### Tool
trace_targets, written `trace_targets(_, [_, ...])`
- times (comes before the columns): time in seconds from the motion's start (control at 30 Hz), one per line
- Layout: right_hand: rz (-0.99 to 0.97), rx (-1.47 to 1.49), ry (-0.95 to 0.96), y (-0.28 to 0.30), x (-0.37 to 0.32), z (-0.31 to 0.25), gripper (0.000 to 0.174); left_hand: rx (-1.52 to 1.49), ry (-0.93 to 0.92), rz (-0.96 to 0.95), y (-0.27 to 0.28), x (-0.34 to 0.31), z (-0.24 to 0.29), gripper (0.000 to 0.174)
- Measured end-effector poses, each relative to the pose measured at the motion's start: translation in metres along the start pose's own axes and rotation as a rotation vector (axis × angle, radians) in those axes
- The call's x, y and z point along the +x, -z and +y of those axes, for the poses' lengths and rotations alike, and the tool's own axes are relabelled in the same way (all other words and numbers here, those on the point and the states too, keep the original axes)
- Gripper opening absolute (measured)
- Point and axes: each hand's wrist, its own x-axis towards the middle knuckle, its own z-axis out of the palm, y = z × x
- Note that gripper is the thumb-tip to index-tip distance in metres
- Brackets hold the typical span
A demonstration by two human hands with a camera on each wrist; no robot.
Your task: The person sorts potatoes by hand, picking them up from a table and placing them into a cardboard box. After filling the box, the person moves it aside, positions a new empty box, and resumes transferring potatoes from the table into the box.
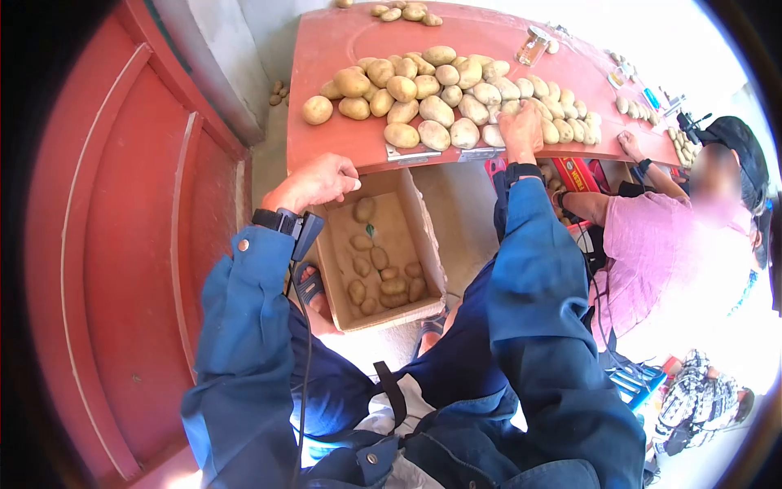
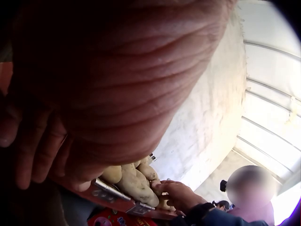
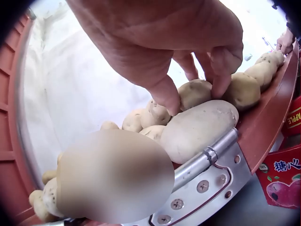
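At the front edge of the red table (image 1: 342, 143), my right hand (image 1: 520, 130) reaches into a spread of potatoes (image 1: 436, 90). Its thumb and fingers pinch a small potato (image 3: 195, 93) in the right wrist view. Just in front of that one, a larger pale potato (image 3: 200, 129) lies beside the metal hinge (image 3: 207, 188). My left hand (image 1: 319, 181) hangs over the far left corner of a cardboard box (image 1: 423, 236), fingers loosely bent and holding nothing. Inside the box lie several potatoes (image 1: 393, 285). The palm of the left hand fills much of the left wrist view.
A person in a pink shirt (image 1: 652, 236) sits at the right, one hand on the table edge. A glass jar (image 1: 533, 46) stands behind the potatoes. Red fruit cartons (image 1: 575, 175) are under the table at the right. A red door (image 1: 106, 244) borders the left side.
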Motion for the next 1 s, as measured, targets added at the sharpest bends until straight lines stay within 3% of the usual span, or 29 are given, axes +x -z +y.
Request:
trace_targets(0.2, [-0.017, 0.049, 0.016, -0.008, 0.012, 0.006, 0.064, 0.072, -0.013, 0.001, 0.003, -0.003, 0.005, 0.031])
trace_targets(0.3, [-0.094, 0.186, -0.08, -0.005, 0.021, 0.006, 0.059, 0.067, -0.01, -0.002, 0.003, 0.001, 0.006, 0.032])
trace_targets(0.4, [-0.152, 0.518, -0.038, -0.038, 0.056, 0.039, 0.047, 0.072, -0.001, -0.002, 0.002, 0.003, 0.01, 0.032])
trace_targets(0.5, [-0.329, 0.879, -0.259, 0.006, 0.026, 0.018, 0.044, 0.079, 0.003, -0.006, 0.002, 0.005, 0.011, 0.032])
trace_targets(0.6, [-0.367, 1.15, -0.457, 0.001, 0.03, 0.021, 0.041, 0.073, 0.002, -0.007, 0.003, 0.006, 0.011, 0.032])
trace_targets(0.7, [-0.447, 1.307, -0.48, -0.002, 0.037, 0.022, 0.043, 0.054, -0.01, -0.006, 0.003, 0.01, 0.008, 0.032])
trace_targets(0.8, [-0.637, 1.451, -0.344, 0.011, 0.035, 0.013, 0.037, 0.066, -0.029, -0.004, 0.004, 0.013, 0.006, 0.032])
trace_targets(1.0, [-0.868, 1.447, 0.021, 0.046, 0.007, -0.029, 0.028, 0.092, -0.005, 0.002, 0.006, 0.011, 0.004, 0.033])
